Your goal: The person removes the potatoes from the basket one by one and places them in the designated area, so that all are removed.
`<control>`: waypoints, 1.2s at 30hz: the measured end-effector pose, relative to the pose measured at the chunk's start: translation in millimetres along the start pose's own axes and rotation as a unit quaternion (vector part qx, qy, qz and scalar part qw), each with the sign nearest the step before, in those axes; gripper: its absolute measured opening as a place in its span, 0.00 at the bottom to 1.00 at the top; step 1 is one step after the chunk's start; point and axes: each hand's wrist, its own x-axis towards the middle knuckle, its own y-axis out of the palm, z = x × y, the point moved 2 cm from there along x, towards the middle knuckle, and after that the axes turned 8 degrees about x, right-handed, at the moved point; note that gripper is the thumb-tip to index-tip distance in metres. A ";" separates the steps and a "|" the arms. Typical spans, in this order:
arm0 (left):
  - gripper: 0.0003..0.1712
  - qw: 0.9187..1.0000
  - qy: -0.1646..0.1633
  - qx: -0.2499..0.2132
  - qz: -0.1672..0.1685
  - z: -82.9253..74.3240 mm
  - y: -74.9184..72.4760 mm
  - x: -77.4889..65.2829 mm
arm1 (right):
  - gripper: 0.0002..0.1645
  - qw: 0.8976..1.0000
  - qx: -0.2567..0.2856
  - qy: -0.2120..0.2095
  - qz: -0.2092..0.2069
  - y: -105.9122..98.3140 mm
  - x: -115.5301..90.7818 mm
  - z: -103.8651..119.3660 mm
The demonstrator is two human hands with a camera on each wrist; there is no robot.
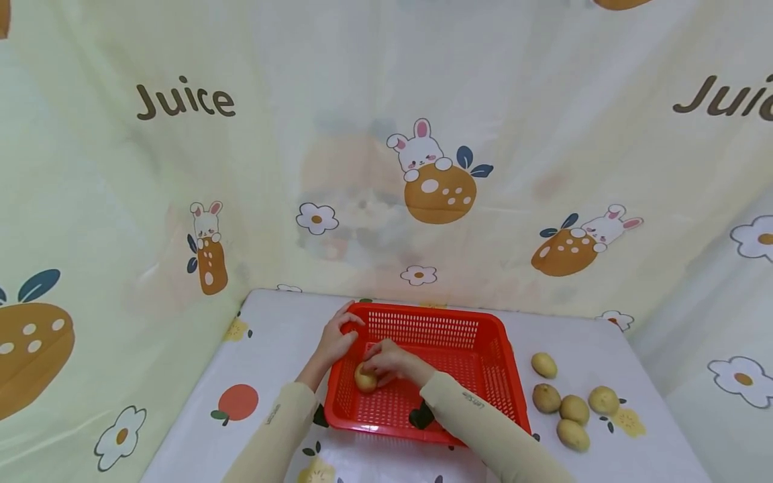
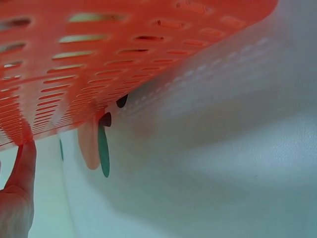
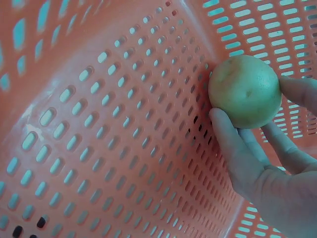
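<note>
A red plastic basket (image 1: 459, 365) with slotted walls stands on the table. My right hand (image 1: 392, 361) reaches down inside it and holds a potato (image 1: 365, 378) near the left wall. The right wrist view shows this round, yellowish potato (image 3: 245, 91) between the thumb and fingers, close to the corner of floor and wall. At the basket's back left corner, my left hand (image 1: 336, 339) grips the rim with curled fingers. In the left wrist view, part of that hand (image 2: 19, 203) lies against the outside of the basket wall.
Several potatoes (image 1: 574, 409) lie in a loose group on the table to the right of the basket. A patterned cloth (image 1: 193, 429) covers the table, and printed curtains (image 1: 362, 100) hang behind and at both sides.
</note>
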 end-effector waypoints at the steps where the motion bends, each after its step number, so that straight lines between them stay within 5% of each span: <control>1: 0.14 1.000 0.000 0.001 0.000 -1.1 0.2 0.8 | 0.15 1.000 -0.002 0.000 -0.002 -0.8 -0.5 1.0; 13: 0.13 1.000 0.010 0.017 -0.002 -7.5 3.5 7.6 | 0.18 0.999 0.019 -0.016 -0.034 -33.2 -11.3 0.1; 36: 0.13 1.000 -0.001 0.005 -0.013 -2.3 1.7 -4.3 | 0.22 0.984 0.112 -0.074 -0.121 -119.5 -85.3 -16.6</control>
